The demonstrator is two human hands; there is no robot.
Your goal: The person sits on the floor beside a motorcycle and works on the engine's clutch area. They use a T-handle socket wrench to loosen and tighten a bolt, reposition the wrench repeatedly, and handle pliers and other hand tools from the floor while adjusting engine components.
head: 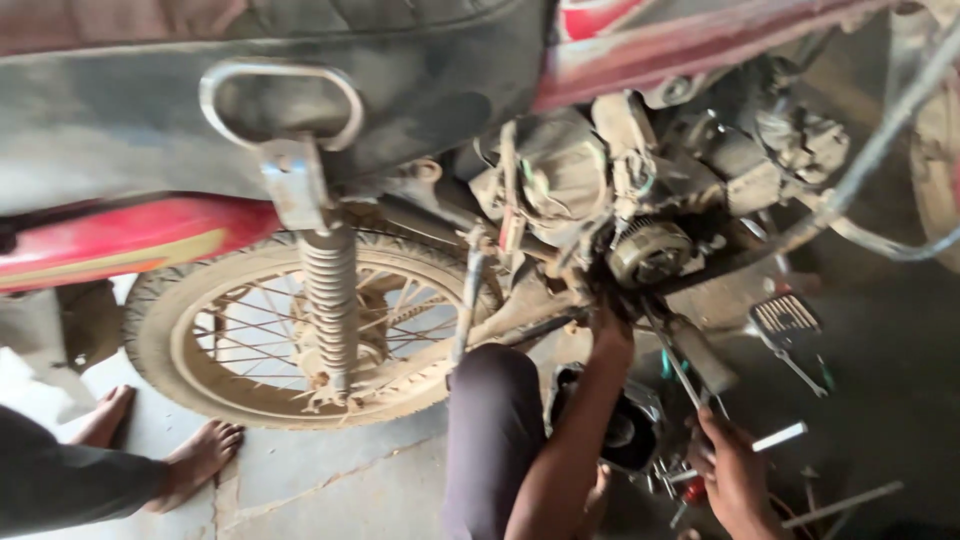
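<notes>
Hands: left (pixel 610 325) at engine (pixel 650 250), right (pixel 735 470) among tools (pixel 780 437).

No packages, labels, signs or screens show anywhere in this view.

Looking down at a dusty red motorcycle (pixel 560 60) on a concrete floor (pixel 330 480). Left hand (pixel 610 322) reaching up under the engine, fingers against the grimy underside just below a round ribbed part (pixel 650 252). Right hand (pixel 735 465) low on the floor, closed around a slim metal tool (pixel 690 385) among scattered white-handled tools (pixel 780 437). Spoked rear wheel (pixel 300 335) with a coil shock absorber (pixel 330 300) in front of it. Another person's bare feet (pixel 170 445) standing beside that wheel.
</notes>
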